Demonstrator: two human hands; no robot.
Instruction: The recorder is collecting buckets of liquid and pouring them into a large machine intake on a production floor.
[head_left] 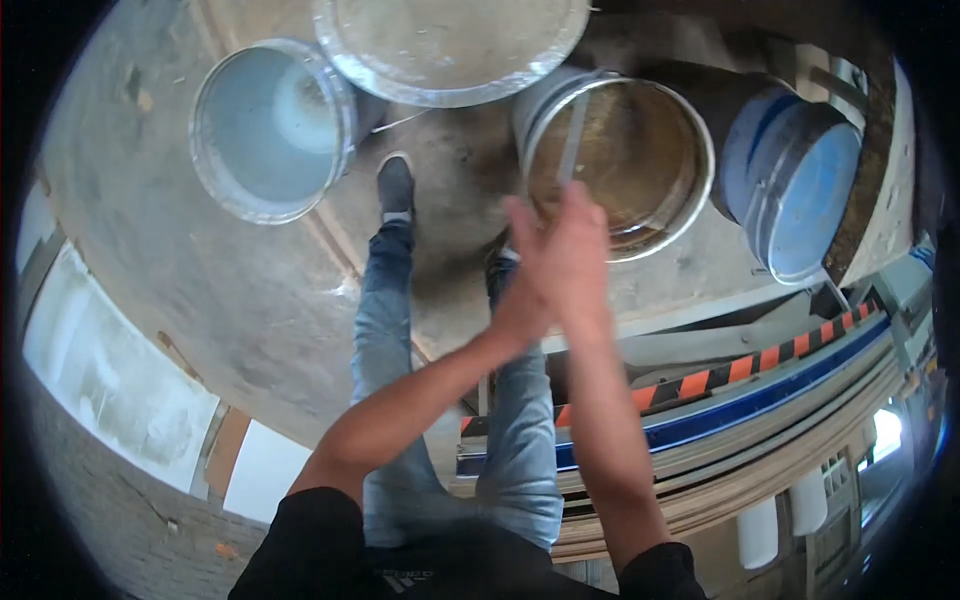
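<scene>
My left hand and my right hand are pressed palm to palm, fingers pointing up and forward. Between the palms sits a thin grey rod, which rises from them and reaches down into a metal bucket holding brown liquid. Both hands hover just over the bucket's near rim. How far the rod's lower end goes into the liquid is hidden.
A pale bucket with light blue inside stands at the left, and a wide grey metal pan at the top. A blue barrel lies on its side at the right. My jeans-clad legs stand on concrete floor. An orange-and-black striped edge runs beside me.
</scene>
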